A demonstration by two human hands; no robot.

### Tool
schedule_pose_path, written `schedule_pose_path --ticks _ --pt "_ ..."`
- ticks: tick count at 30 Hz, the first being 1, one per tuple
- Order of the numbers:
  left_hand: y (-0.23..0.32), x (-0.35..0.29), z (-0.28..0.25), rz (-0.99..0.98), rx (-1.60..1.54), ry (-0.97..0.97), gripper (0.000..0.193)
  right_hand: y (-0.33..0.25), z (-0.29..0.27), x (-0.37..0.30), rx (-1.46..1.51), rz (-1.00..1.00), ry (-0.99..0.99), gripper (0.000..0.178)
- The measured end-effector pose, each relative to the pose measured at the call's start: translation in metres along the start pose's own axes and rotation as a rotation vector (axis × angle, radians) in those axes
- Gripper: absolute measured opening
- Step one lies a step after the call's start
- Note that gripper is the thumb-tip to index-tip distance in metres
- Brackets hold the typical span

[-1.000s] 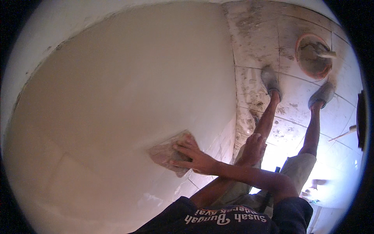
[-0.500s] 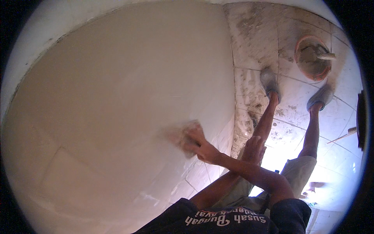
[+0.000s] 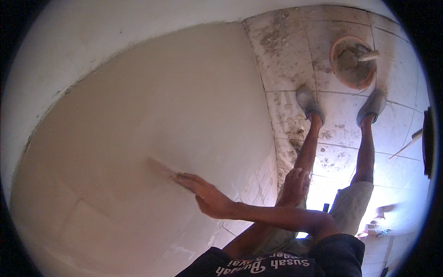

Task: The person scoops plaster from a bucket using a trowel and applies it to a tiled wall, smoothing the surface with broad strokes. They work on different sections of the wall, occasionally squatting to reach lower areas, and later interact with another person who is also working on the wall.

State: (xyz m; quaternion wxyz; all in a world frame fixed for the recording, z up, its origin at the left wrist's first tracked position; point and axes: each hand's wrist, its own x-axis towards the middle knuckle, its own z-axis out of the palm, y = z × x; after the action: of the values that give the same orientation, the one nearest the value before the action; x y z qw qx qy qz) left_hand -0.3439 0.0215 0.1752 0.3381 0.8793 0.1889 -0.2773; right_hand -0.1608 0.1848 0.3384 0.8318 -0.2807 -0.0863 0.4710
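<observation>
My right hand (image 3: pixel 210 196) reaches across my body to the plastered wall (image 3: pixel 184 106) on the left. Its fingers are closed on a thin, flat, brownish tool (image 3: pixel 161 168), seen nearly edge-on and smeared by motion. I cannot make out its exact kind. The tool's far edge lies at or very near the wall's smooth grey-beige coat. Under the right forearm, my left hand (image 3: pixel 296 182) rests over my left knee with its fingers loosely bent and nothing visible in it.
Beyond my feet, an orange-rimmed basin (image 3: pixel 353 64) of grey mix stands on the stained tile floor (image 3: pixel 339 106), a pale handle (image 3: pixel 369 56) sticking out of it. A thin stick (image 3: pixel 406 147) and a dark object (image 3: pixel 428 143) lie at the right edge. Bright light falls behind my legs.
My right hand has moved left and slightly down along the wall with the flat tool. The view has shifted a little. My left hand stays on the knee.
</observation>
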Motion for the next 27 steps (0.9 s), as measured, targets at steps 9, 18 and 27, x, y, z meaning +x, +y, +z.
schedule_pose_path --ticks 9,18,27 --pt "0.058 0.045 -0.086 -0.102 -0.192 -0.152 0.031 0.067 -0.214 0.101 -0.549 -0.070 0.613 0.062" --pt "0.044 0.057 -0.092 -0.242 -0.463 -0.202 0.036 0.151 -0.199 0.107 -0.863 -0.258 0.233 0.088" --pt "0.026 0.025 -0.050 -0.245 -0.190 -0.170 0.042 0.122 -0.234 0.106 -0.696 -0.083 0.631 0.069"
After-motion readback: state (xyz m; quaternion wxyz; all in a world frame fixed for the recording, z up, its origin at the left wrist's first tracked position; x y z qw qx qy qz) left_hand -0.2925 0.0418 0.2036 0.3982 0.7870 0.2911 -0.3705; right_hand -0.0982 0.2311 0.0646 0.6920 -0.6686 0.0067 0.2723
